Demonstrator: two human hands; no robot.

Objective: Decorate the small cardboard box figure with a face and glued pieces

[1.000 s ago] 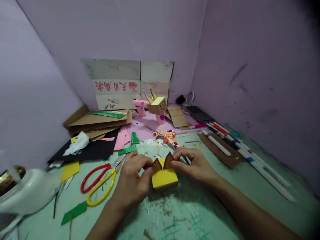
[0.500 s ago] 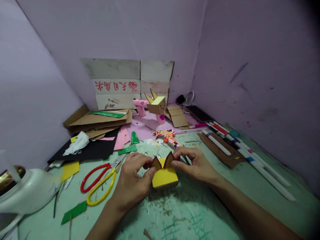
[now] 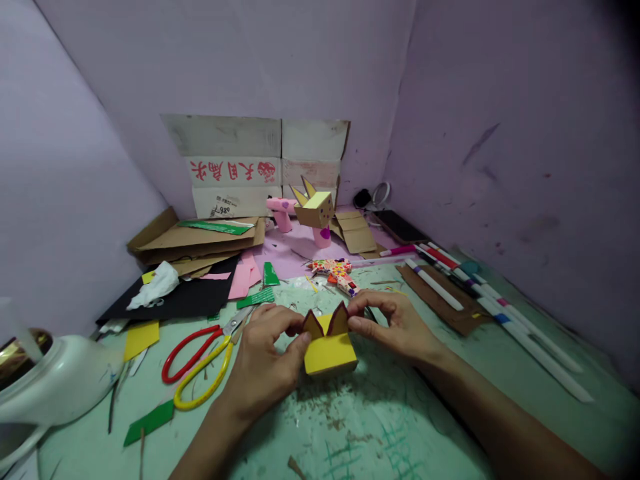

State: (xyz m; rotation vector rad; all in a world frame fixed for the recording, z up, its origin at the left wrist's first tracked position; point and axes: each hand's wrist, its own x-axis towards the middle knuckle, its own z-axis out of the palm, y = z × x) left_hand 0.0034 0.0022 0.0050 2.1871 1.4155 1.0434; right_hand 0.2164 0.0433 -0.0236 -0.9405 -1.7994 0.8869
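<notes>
Toward the tabletop's [image 3: 280, 437] near edge, we see the left ear [image 3: 313, 325] and right ear [image 3: 339, 321] placed on the yellow box [image 3: 330, 355], left hand [image 3: 267, 347] pinching the former, right hand [image 3: 400, 327] unclear in grip, release apparently remaining.
</notes>
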